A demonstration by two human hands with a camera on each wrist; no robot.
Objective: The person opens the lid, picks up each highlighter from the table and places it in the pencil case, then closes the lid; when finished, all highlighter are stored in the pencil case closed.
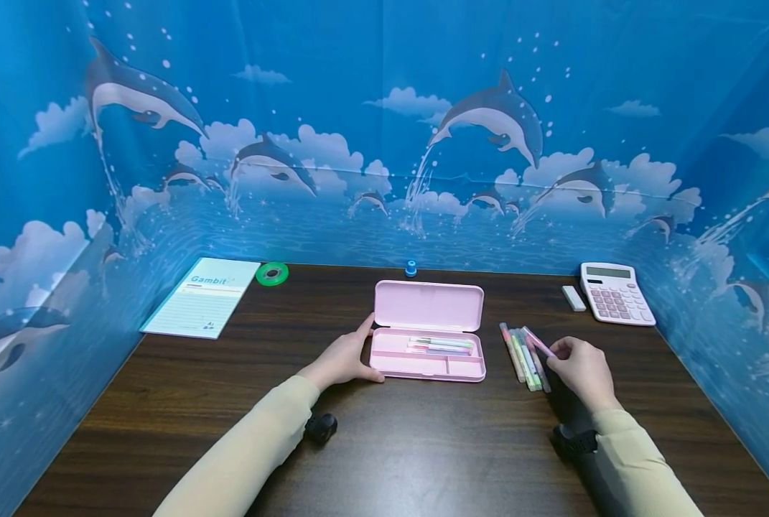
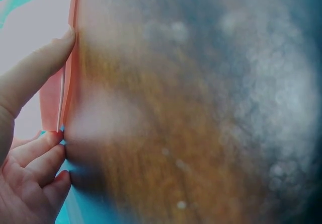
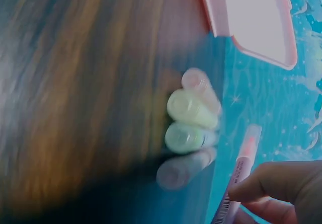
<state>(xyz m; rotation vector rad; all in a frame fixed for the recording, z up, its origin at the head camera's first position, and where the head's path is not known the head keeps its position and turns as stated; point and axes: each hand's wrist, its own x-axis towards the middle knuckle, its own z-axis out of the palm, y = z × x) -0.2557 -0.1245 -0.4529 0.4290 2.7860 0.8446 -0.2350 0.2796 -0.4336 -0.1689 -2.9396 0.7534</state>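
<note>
A pink pencil case (image 1: 410, 365) lies with its lid (image 1: 429, 305) raised at the back; several slim pens (image 1: 441, 345) lie in its rear compartment. My left hand (image 1: 345, 357) holds the case by its left end, thumb at the front corner and fingers toward the hinge. In the left wrist view, the thumb presses the pink edge (image 2: 71, 78). To the right of the case, my right hand (image 1: 583, 366) pinches a pink highlighter (image 3: 244, 166) between thumb and fingers, its far end raised. Several pastel highlighters (image 1: 523, 359) lie side by side just left of that hand.
A white calculator (image 1: 617, 293) and a white eraser (image 1: 574, 299) lie at the back right. Behind the case stands a small blue object (image 1: 411, 268). At the back left are a notepad (image 1: 203, 298) and a green tape roll (image 1: 271, 273). A dolphin-print curtain (image 1: 332, 230) borders the table.
</note>
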